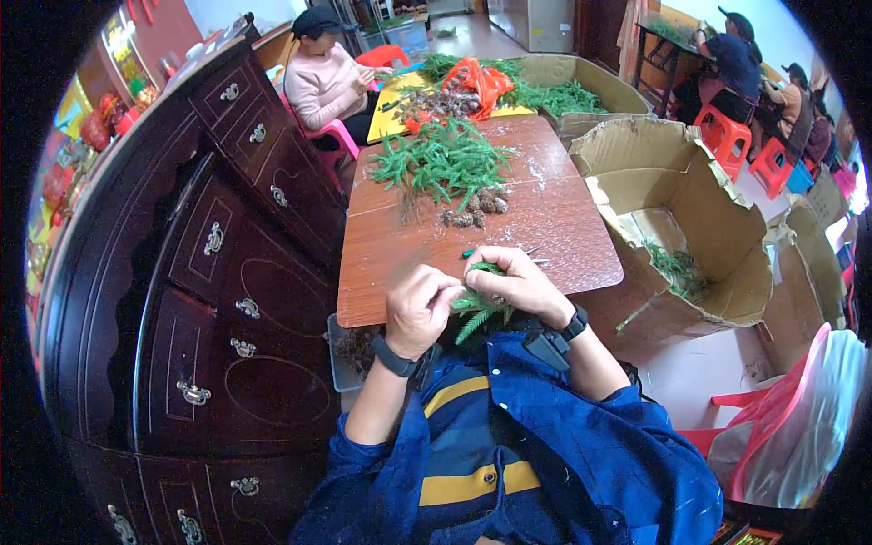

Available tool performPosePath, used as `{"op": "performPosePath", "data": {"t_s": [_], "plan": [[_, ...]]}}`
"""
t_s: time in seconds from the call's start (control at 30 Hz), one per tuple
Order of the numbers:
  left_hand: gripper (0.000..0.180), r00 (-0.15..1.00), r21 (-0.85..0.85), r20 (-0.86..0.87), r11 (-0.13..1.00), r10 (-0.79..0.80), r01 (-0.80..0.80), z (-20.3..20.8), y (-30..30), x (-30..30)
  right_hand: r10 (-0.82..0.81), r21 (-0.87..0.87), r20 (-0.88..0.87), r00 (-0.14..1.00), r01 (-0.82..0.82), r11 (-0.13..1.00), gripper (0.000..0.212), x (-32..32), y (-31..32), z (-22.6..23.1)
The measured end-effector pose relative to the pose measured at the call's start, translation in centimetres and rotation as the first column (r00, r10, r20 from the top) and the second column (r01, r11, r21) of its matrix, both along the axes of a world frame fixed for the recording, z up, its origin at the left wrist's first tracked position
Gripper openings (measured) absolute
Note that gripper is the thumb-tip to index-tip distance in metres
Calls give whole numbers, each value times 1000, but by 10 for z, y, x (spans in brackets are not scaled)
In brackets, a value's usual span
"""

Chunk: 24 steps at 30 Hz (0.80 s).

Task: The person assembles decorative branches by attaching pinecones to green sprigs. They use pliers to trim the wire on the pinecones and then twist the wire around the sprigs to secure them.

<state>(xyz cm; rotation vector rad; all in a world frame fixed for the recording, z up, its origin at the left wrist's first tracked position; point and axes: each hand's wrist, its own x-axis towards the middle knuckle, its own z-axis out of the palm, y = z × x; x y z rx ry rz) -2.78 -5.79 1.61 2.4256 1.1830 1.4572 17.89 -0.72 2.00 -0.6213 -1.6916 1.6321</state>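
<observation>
Room over tabletop point(371, 263) beside left fingers point(425, 289), cones point(478, 207) and sprigs point(445, 162) beyond

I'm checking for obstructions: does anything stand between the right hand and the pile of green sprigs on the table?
Yes: brown pine cones lie on the table between the right hand and the green pile; a partly hidden green item shows just beyond the hand.

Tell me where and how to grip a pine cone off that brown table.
Probably best: a cone at the cluster's right edge, pinched across its rounded sides, approaching from above and the right. That side faces away from the other cones, and the greens lie mostly behind and left. The right hand is nearest but holds a sprig.
</observation>
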Motion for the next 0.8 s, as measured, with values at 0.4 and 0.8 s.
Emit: {"op": "performPosePath", "data": {"t_s": [0.4,0.8], "plan": [[12,886,-268,454,932,-99,242,3,-12,8,-49,-135,-17,999,46,990,16,1,-11,9],[20,990,244,-119,965,-74,101,23,-10,-2,215,-293,-216,953,-273,916,15,1,3,-10]]}}
